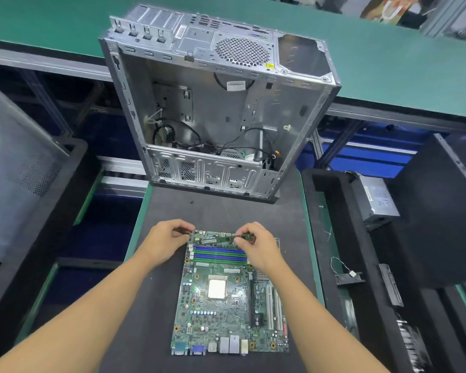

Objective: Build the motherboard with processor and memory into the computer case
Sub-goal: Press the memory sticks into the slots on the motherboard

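Now right hand [256,249] pinches thin green memory stick [244,235].

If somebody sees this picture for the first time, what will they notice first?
The green motherboard lies flat on the dark mat, a silvery processor at its middle. The left hand and right hand pinch a memory stick by its ends over the board's far edge. Beyond lies the open metal computer case.
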Demonstrator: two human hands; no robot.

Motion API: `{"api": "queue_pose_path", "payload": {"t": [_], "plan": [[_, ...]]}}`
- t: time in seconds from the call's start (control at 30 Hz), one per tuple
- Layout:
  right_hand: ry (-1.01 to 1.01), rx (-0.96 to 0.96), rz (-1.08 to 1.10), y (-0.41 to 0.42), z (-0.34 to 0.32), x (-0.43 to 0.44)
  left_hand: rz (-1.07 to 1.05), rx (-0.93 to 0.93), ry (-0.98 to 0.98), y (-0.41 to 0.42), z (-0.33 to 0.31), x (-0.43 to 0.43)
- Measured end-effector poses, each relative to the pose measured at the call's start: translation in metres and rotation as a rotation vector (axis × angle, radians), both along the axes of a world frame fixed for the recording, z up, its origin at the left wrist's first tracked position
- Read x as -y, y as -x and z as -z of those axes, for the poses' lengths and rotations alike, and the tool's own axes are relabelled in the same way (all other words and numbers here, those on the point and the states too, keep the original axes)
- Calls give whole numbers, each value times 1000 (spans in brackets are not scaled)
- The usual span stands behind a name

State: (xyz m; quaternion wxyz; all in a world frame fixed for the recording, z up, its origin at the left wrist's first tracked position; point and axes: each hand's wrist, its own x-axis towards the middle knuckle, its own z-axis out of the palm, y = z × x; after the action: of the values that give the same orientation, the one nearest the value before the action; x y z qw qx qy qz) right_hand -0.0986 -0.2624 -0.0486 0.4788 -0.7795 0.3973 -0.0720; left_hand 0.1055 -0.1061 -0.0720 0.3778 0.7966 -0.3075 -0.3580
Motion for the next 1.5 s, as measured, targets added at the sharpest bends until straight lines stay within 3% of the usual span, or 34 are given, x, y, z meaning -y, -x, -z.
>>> {"api": "queue_pose_path", "payload": {"t": [0.13,0.37,1.1,1.5], "plan": [[-9,8,24,0,11,-9,104,59,-22,2,-4,-3],[-37,23,79,5,17,-9,96,155,-36,7,-4,2],[-12,-33,72,7,18,-11,141,184,-28,7,-4,-2],[371,-253,-193,4,17,-5,397,420,-34,8,-8,6]]}}
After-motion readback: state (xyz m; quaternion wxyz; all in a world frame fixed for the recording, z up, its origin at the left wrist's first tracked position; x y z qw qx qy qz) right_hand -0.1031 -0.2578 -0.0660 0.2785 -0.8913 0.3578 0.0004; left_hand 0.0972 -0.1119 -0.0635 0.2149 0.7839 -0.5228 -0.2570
